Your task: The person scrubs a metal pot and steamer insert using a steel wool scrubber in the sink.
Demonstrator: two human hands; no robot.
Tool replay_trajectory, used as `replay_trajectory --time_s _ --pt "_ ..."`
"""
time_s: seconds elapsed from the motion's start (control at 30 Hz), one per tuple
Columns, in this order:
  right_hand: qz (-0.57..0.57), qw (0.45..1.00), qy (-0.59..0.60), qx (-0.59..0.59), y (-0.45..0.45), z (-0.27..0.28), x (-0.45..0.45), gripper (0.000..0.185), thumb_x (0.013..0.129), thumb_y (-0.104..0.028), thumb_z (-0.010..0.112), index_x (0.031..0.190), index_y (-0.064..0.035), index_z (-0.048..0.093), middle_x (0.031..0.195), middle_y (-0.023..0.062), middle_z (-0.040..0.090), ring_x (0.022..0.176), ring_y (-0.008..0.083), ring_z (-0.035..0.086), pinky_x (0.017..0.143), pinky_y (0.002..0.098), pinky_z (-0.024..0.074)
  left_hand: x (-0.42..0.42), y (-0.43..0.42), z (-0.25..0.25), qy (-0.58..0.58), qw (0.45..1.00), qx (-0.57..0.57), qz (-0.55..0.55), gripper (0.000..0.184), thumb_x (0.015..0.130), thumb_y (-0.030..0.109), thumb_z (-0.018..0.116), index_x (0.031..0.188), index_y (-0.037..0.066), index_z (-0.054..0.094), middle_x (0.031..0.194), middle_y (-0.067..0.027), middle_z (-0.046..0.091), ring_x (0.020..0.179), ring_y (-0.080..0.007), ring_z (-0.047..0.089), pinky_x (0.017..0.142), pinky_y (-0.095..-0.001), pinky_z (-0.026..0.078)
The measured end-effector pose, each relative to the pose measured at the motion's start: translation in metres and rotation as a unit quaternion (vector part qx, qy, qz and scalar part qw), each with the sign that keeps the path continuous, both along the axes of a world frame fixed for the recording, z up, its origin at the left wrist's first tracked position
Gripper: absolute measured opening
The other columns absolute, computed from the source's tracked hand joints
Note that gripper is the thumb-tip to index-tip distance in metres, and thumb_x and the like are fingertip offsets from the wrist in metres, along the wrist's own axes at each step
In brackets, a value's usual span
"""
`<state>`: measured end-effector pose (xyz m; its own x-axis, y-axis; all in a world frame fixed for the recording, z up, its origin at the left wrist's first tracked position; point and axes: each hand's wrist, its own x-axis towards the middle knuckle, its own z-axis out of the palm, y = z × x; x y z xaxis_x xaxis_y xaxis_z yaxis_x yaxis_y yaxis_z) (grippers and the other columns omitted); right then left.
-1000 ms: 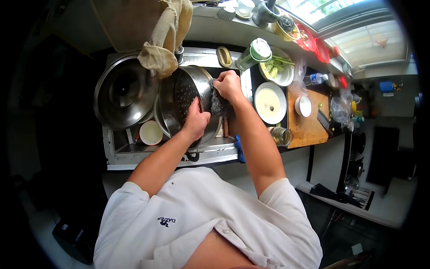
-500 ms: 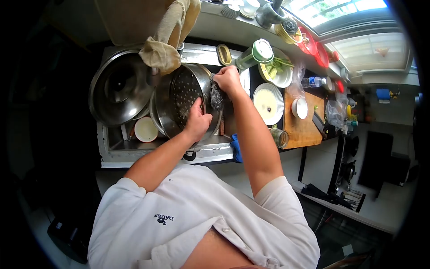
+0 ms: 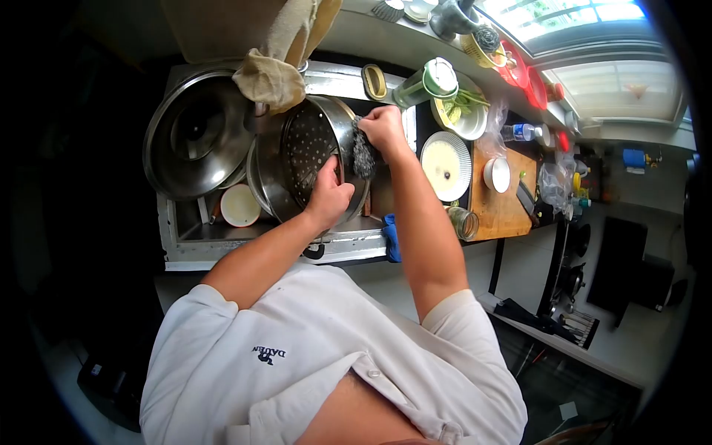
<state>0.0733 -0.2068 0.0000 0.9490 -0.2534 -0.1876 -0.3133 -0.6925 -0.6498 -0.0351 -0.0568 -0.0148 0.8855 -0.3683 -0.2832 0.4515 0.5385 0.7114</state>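
A steel steamer basket [image 3: 305, 152] with a perforated bottom is tilted on its side over the sink, its holes toward the left. My left hand [image 3: 330, 196] grips its near rim, thumb outside and fingers reaching in. In my right hand [image 3: 384, 132] is a dark steel wool scrubber [image 3: 363, 154], pressed against the basket's outer wall on the right. Beneath the basket a larger steel pot [image 3: 259, 178] shows in part, with a black handle [image 3: 314, 251] near the sink's front edge.
Left are a wide steel basin [image 3: 165, 152] and a white bowl [image 3: 240, 206]. A cloth [image 3: 271, 78] hangs over the faucet. On the right stand a fluted dish [image 3: 461, 182], a glass jar [image 3: 464, 222], a green-lidded container [image 3: 415, 89] and a cutting board [image 3: 486, 215] with a knife.
The scrubber and my right hand have shifted slightly along the basket's outer wall. My left hand keeps its hold on the rim. The whole view has tilted a little.
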Motion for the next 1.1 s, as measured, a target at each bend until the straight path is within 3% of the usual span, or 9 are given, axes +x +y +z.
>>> replay_trajectory --time_s 0.1,0.17,0.3,0.47,0.6,0.7,0.8,1.0,1.1 --pt "-0.005 0.999 0.047 0.001 0.004 0.013 -0.005 0.014 0.066 -0.013 0.070 0.066 0.0010 0.068 0.069 0.0230 0.064 0.067 0.0346 0.066 0.068 0.0384 0.0536 0.000 0.004 0.007 0.027 0.999 0.020 0.007 0.054 0.071 -0.017 0.045 0.121 0.002 0.049 0.085 0.0003 0.058 0.059 -0.0048 0.046 0.047 -0.0211 0.033" --pt "0.059 0.994 -0.077 -0.053 -0.004 0.002 -0.041 0.014 0.064 -0.013 0.068 0.064 0.0016 0.067 0.067 0.0237 0.062 0.064 0.0381 0.063 0.063 0.0414 0.0524 -0.001 0.003 0.002 0.009 1.000 -0.002 0.016 0.056 0.070 -0.017 0.045 0.122 0.002 0.049 0.088 -0.0012 0.060 0.059 -0.0050 0.047 0.047 -0.0209 0.033" --pt "-0.016 0.999 -0.027 -0.026 0.008 0.017 -0.103 0.013 0.066 -0.010 0.065 0.063 0.0024 0.065 0.061 0.0222 0.060 0.058 0.0358 0.062 0.058 0.0407 0.0507 0.003 0.004 0.002 -0.005 1.000 -0.005 0.015 0.056 0.069 -0.016 0.044 0.122 0.002 0.049 0.090 -0.0024 0.061 0.060 -0.0052 0.048 0.047 -0.0209 0.033" --pt "0.011 0.997 -0.053 -0.046 -0.008 -0.020 -0.012 0.014 0.066 -0.014 0.067 0.068 -0.0007 0.070 0.068 0.0237 0.064 0.065 0.0365 0.065 0.065 0.0396 0.0533 0.000 -0.001 -0.002 -0.006 1.000 0.001 0.000 0.049 0.070 -0.015 0.045 0.116 0.001 0.049 0.086 -0.0017 0.060 0.060 -0.0054 0.048 0.046 -0.0221 0.033" --pt "0.030 0.996 -0.015 -0.079 0.004 0.003 0.001 0.015 0.066 -0.014 0.067 0.066 -0.0001 0.069 0.069 0.0245 0.063 0.068 0.0380 0.066 0.067 0.0414 0.0539 0.002 -0.003 0.000 -0.015 1.000 -0.005 0.015 0.048 0.071 -0.015 0.045 0.116 0.001 0.050 0.086 -0.0016 0.060 0.059 -0.0055 0.048 0.046 -0.0221 0.033" --pt "0.058 0.995 -0.045 -0.068 -0.006 0.005 -0.053 0.015 0.066 -0.013 0.065 0.063 0.0015 0.067 0.065 0.0230 0.062 0.064 0.0380 0.064 0.063 0.0429 0.0527 -0.001 0.002 -0.009 0.004 1.000 -0.001 -0.019 0.051 0.070 -0.016 0.043 0.118 -0.001 0.049 0.101 -0.0063 0.062 0.086 -0.0117 0.056 0.071 -0.0246 0.043" --pt "0.000 0.999 -0.035 -0.019 -0.001 0.008 -0.108 0.015 0.066 -0.010 0.066 0.061 0.0036 0.063 0.054 0.0194 0.058 0.048 0.0238 0.057 0.052 0.0365 0.0467 0.003 0.002 -0.005 -0.022 1.000 0.006 -0.004 0.051 0.070 -0.016 0.042 0.119 -0.002 0.048 0.106 -0.0098 0.063 0.099 -0.0162 0.062 0.083 -0.0265 0.050" --pt "-0.001 0.999 -0.031 0.023 -0.009 -0.018 -0.009 0.014 0.065 -0.012 0.069 0.067 0.0015 0.069 0.062 0.0207 0.062 0.054 0.0272 0.062 0.058 0.0356 0.0499 -0.001 0.005 -0.003 0.001 0.999 0.031 -0.044 0.049 0.071 -0.016 0.042 0.118 -0.002 0.048 0.103 -0.0090 0.064 0.090 -0.0159 0.065 0.072 -0.0251 0.052" --pt "0.010 0.999 0.032 -0.024 0.004 0.006 0.015 0.014 0.064 -0.013 0.071 0.068 0.0002 0.070 0.069 0.0225 0.065 0.065 0.0347 0.066 0.067 0.0385 0.0532 -0.001 0.001 -0.002 0.003 0.999 0.037 -0.015 0.049 0.072 -0.015 0.044 0.118 0.000 0.050 0.087 -0.0030 0.061 0.067 -0.0086 0.054 0.054 -0.0231 0.039"
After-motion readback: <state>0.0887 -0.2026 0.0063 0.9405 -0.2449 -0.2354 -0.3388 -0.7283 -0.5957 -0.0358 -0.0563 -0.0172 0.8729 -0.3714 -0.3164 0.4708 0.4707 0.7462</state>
